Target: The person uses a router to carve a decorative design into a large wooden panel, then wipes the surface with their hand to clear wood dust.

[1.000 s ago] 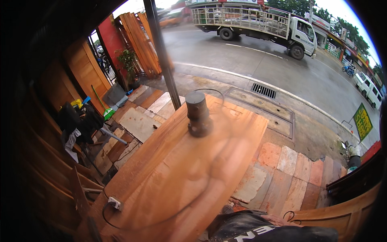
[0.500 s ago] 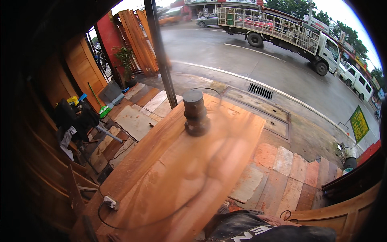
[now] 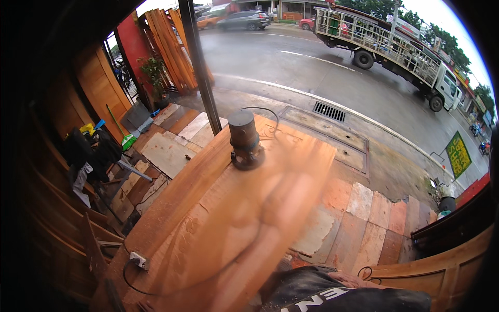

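Your wide wooden panel (image 3: 208,208) lies flat before you, and the dark round power tool (image 3: 244,139) stands upright on its far end. Your arm (image 3: 270,218) is blurred over the panel, so I cannot tell the grip. A white socket (image 3: 138,259) lies at the near left edge.

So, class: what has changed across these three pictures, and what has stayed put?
The truck has rolled right along the road. A blurred arm now sweeps over the board; no grip can be made out. The router and socket stayed put.
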Demonstrator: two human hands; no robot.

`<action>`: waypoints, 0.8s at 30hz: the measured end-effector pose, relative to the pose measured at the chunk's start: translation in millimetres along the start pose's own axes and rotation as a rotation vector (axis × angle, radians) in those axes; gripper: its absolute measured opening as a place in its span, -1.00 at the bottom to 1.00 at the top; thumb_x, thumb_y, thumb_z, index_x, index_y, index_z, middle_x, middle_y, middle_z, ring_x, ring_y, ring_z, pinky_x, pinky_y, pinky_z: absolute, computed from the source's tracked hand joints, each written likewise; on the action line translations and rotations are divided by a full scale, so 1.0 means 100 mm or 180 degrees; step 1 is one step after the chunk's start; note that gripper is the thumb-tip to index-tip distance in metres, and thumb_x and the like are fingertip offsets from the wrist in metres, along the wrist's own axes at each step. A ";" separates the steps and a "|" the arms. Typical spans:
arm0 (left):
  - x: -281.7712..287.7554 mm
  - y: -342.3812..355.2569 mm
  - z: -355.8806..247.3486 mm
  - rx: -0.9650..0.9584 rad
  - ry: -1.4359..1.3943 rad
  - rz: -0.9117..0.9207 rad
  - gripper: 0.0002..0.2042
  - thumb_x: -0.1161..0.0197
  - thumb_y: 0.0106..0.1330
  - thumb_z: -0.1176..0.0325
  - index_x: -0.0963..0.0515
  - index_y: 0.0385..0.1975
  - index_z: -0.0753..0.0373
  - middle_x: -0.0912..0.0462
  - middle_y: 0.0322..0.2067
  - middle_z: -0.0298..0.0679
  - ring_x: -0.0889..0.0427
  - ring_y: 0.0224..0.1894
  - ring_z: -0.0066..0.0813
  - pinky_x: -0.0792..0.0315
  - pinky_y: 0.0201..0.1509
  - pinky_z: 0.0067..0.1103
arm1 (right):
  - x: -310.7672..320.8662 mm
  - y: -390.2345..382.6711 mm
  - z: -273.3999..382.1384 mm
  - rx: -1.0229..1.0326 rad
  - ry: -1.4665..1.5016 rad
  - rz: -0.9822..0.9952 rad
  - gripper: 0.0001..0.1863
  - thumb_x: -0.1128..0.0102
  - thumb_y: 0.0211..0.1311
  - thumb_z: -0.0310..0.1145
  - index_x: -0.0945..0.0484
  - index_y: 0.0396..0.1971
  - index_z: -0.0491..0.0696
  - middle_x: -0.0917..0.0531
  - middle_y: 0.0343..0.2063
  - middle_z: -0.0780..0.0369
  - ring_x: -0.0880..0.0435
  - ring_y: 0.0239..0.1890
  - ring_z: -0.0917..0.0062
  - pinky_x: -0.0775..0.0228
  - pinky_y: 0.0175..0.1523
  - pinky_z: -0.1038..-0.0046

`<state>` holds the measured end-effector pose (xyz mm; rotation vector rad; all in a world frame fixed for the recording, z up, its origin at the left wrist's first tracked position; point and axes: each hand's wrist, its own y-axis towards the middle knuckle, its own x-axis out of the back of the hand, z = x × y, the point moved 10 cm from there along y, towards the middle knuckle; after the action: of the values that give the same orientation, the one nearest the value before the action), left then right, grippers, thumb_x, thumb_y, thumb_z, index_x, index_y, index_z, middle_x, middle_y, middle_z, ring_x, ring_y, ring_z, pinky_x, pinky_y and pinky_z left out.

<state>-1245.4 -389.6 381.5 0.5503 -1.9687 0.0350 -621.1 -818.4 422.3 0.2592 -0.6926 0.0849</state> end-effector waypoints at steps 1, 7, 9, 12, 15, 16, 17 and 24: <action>-0.04 -0.02 0.06 -0.0006 -0.0036 -0.0008 -0.38 0.08 0.61 0.02 -0.35 0.41 0.45 -0.21 0.50 0.16 -0.13 0.57 0.08 -0.02 0.63 -0.24 | 0.02 0.03 0.01 0.0020 0.0004 -0.0041 -0.39 0.04 0.56 -0.26 -0.08 0.51 -0.01 -0.13 0.53 -0.10 -0.21 0.54 0.01 -0.11 0.54 0.01; -0.60 0.26 0.54 -0.0181 0.0376 -0.0154 -0.48 0.11 0.68 0.17 -0.31 0.41 0.49 -0.27 0.47 0.15 -0.28 0.50 0.06 -0.23 0.55 -0.25 | -0.09 0.27 -0.13 0.0113 0.0220 -0.0227 -0.31 -0.03 0.51 -0.10 -0.13 0.52 -0.05 -0.17 0.50 -0.14 -0.25 0.51 -0.03 -0.14 0.50 -0.03; -0.90 0.42 0.68 -0.0752 0.0597 -0.0082 -0.49 0.12 0.68 0.18 -0.30 0.43 0.46 -0.24 0.48 0.15 -0.26 0.51 0.03 -0.20 0.55 -0.25 | -0.22 0.23 -0.32 0.0080 0.0376 -0.0295 -0.27 -0.07 0.48 -0.03 -0.19 0.50 -0.10 -0.20 0.48 -0.15 -0.29 0.48 -0.04 -0.18 0.47 -0.03; -1.20 0.50 0.91 -0.0936 0.0659 -0.0113 -0.48 0.15 0.69 0.15 -0.29 0.45 0.41 -0.23 0.50 0.11 -0.22 0.53 0.02 -0.18 0.56 -0.26 | -0.63 -0.04 -0.81 -0.0119 -0.0097 -0.0104 -0.30 -0.09 0.45 -0.06 -0.26 0.46 -0.11 -0.25 0.46 -0.15 -0.31 0.47 -0.05 -0.20 0.47 -0.03; -1.33 0.46 0.99 -0.0498 0.0330 -0.0054 -0.46 0.18 0.69 0.12 -0.29 0.46 0.39 -0.22 0.51 0.09 -0.17 0.56 0.01 -0.14 0.59 -0.28 | -0.89 -0.11 -1.11 -0.0480 -0.0079 0.0187 -0.34 -0.12 0.42 -0.09 -0.34 0.40 -0.14 -0.29 0.43 -0.15 -0.34 0.45 -0.05 -0.22 0.46 -0.01; -1.32 0.45 0.95 -0.0455 0.0411 -0.0047 -0.46 0.18 0.69 0.12 -0.29 0.46 0.39 -0.22 0.51 0.09 -0.17 0.56 0.01 -0.14 0.59 -0.28 | -0.93 -0.06 -1.08 -0.0397 -0.0219 0.0125 -0.35 -0.14 0.41 -0.11 -0.35 0.39 -0.14 -0.29 0.43 -0.15 -0.35 0.45 -0.05 -0.22 0.47 -0.01; -1.33 0.44 0.89 -0.0439 0.0334 -0.0023 -0.45 0.18 0.69 0.10 -0.29 0.46 0.39 -0.23 0.50 0.08 -0.16 0.56 0.03 -0.10 0.61 -0.24 | -0.96 -0.01 -1.05 -0.0312 -0.0363 0.0064 -0.36 -0.15 0.40 -0.13 -0.37 0.37 -0.14 -0.29 0.43 -0.15 -0.35 0.44 -0.05 -0.21 0.47 0.00; -1.39 0.69 1.23 -0.0384 0.0383 0.0003 -0.42 0.25 0.69 0.02 -0.25 0.50 0.32 -0.21 0.53 0.01 -0.09 0.59 0.02 0.02 0.66 -0.20 | -1.36 0.36 -0.90 -0.0290 -0.0417 0.0360 -0.36 -0.17 0.37 -0.14 -0.38 0.35 -0.15 -0.31 0.42 -0.14 -0.39 0.42 -0.06 -0.25 0.46 0.03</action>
<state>-1328.3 -310.0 219.9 0.4579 -1.8405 -0.0487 -675.7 -758.9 276.4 0.1388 -0.8393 0.1447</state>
